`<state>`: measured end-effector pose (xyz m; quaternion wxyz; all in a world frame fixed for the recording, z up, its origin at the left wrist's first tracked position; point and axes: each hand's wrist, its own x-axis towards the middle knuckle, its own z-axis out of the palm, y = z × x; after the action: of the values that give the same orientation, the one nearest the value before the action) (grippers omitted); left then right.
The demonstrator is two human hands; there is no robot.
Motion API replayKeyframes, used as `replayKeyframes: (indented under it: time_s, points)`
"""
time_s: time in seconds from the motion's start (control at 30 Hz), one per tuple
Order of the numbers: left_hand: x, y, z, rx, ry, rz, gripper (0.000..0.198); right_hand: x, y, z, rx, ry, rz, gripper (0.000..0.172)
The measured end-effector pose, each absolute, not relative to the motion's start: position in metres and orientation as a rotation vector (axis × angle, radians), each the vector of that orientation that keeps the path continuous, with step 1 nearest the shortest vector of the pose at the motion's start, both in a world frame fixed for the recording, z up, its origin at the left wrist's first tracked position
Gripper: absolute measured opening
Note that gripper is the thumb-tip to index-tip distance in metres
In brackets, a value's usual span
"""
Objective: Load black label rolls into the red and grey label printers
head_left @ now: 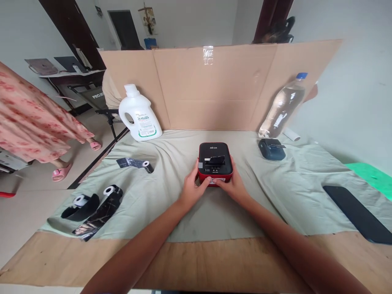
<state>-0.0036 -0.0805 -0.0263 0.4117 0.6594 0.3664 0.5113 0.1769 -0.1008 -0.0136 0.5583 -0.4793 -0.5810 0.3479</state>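
A small label printer [211,152] with a black top and red sides sits on the pale green cloth, in the middle of the head view. A short dark strip [217,160] sticks out of the slot in its lid. My left hand [193,181] is closed around its left side, and my right hand [234,181] grips the right side. Both thumbs meet at the front face, beside a white label. The fingers behind the printer's sides are hidden. Left of it lies a small paper roll [148,166] with a dark printed strip unrolled.
More dark rolls [113,196] lie at front left. A white detergent bottle [142,118] and a clear bottle [283,108] stand before a cardboard panel [211,90]. A small dark device [271,149] and a phone [357,212] are at right. Someone in a pink skirt [33,118] stands left.
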Motion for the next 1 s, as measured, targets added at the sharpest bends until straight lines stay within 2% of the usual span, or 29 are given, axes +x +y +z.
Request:
replayKeyframes:
  time_s: [0.27,0.43,0.57,0.77,0.93,1.0]
  points:
    - [-0.009,-0.081,-0.028,1.662,0.942,1.272,0.075,0.181,-0.103,-0.021,-1.201,-1.409,0.748,0.112]
    - [-0.017,-0.081,-0.024,1.797,0.996,1.308,0.048,0.186,-0.105,-0.019,-1.213,-1.440,0.645,0.095]
    - [-0.023,-0.076,-0.022,1.881,1.017,1.297,0.038,0.189,-0.105,-0.021,-1.199,-1.437,0.670,0.092]
    - [-0.029,-0.061,-0.017,1.743,0.968,1.169,0.033,0.194,-0.104,-0.025,-1.200,-1.446,0.711,0.084]
    - [-0.024,-0.053,-0.019,1.658,1.016,1.187,0.040,0.195,-0.104,-0.028,-1.237,-1.464,0.695,0.086]
    - [-0.023,-0.053,-0.022,1.695,1.017,1.216,0.041,0.195,-0.104,-0.028,-1.218,-1.463,0.676,0.079]
